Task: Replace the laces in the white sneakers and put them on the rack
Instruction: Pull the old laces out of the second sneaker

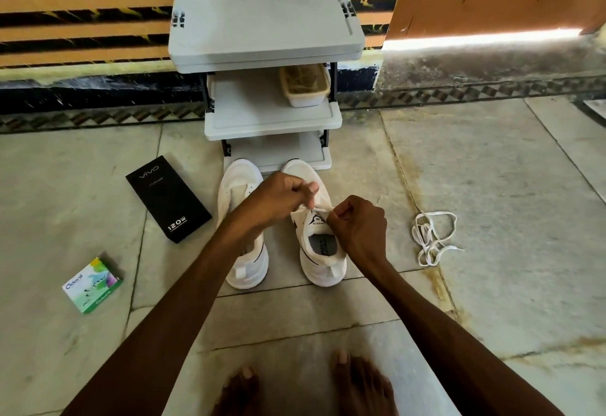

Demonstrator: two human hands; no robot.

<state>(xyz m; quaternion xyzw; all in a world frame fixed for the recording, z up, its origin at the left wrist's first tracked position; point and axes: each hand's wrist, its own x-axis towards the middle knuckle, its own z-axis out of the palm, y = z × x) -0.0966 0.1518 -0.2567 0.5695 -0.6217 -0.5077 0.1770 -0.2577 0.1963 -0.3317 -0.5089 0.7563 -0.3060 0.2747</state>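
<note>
On the rack [265, 22], middle shelf, a beige tub [305, 96] holds something brownish. White sneakers [237, 183] stand on the floor [492, 186] just before it, toes toward it; left hand [278, 196] and right hand [359, 227] each pinch the right one's lace [320, 209].

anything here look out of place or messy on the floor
A loose white lace lies tangled on the floor, to the right of the sneakers and apart from them. A black box and a small green box lie askew to their left. Nothing looks spilled or damaged.
</note>
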